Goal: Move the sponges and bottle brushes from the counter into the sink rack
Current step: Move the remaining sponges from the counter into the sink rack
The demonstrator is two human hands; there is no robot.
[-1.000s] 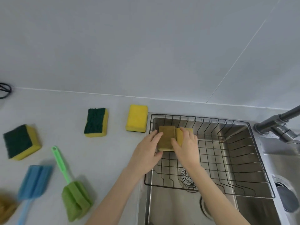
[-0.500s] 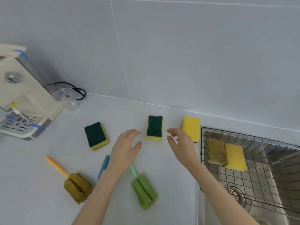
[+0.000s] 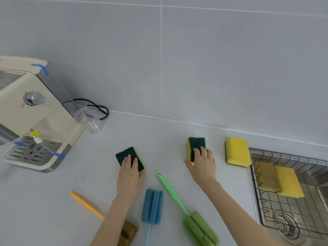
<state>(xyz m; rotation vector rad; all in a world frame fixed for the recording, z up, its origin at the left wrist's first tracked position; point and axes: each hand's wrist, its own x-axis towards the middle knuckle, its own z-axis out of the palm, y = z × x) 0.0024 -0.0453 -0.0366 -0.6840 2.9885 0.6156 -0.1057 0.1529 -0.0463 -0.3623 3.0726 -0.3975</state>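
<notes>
From the head camera, the left hand lies flat on a green-topped sponge on the counter, fingers spread over its scouring face and thumb at its edge; whether it has closed into a grasp I cannot tell. The right hand curls around a second green-and-yellow sponge, fingers over the top and thumb against the yellow side, gripping it where it stands tilted on the counter. Just to the right of that hand rests an all-yellow sponge, touching nothing. Further right, the wire sink rack holds two flat sponges, one brownish and one yellow, side by side. Between the two forearms lie a blue bottle brush and a green bottle brush, its handle pointing up toward the gap between the hands. Left of the left forearm, a yellow-handled brush passes under the arm, its brown head partly hidden. Far to the left of the hands stands a cream appliance with a clear cup beside it.
</notes>
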